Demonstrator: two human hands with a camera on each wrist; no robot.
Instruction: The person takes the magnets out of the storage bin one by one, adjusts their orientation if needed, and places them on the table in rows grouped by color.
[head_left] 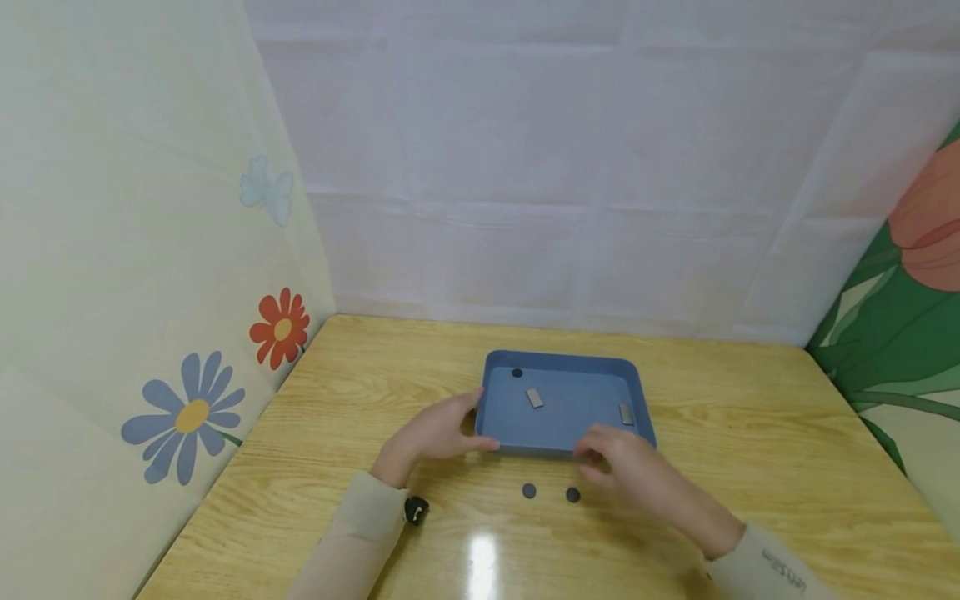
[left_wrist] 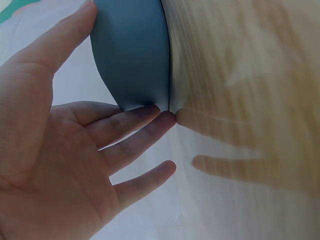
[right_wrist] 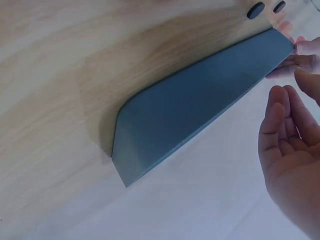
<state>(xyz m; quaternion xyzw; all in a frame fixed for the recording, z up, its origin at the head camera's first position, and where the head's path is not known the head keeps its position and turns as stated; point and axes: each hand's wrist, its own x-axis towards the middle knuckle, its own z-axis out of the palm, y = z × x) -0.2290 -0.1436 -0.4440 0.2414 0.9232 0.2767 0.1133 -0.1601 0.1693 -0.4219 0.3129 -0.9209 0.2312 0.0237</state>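
Observation:
My left hand (head_left: 442, 429) rests against the left end of a shallow blue tray (head_left: 558, 425), its thumb at the near corner. In the left wrist view, fairly straight fingertips (left_wrist: 150, 111) touch the tray's outer wall. My right hand (head_left: 626, 458) hovers by the tray's near right edge. Its fingers are loosely bent and the thumb stands apart, with nothing visible between them in the right wrist view. Inside the tray lie a dark round disc (head_left: 517, 373) and two grey rectangular pieces, one mid-left (head_left: 534, 398), another near the right wall (head_left: 626, 414).
Two dark discs lie on the wooden table (head_left: 360, 375) in front of the tray, a left disc (head_left: 529, 491) and a right disc (head_left: 573, 495). A pale cloth (head_left: 525, 167) hangs behind the table. Flower-printed panels (head_left: 191, 417) border both sides.

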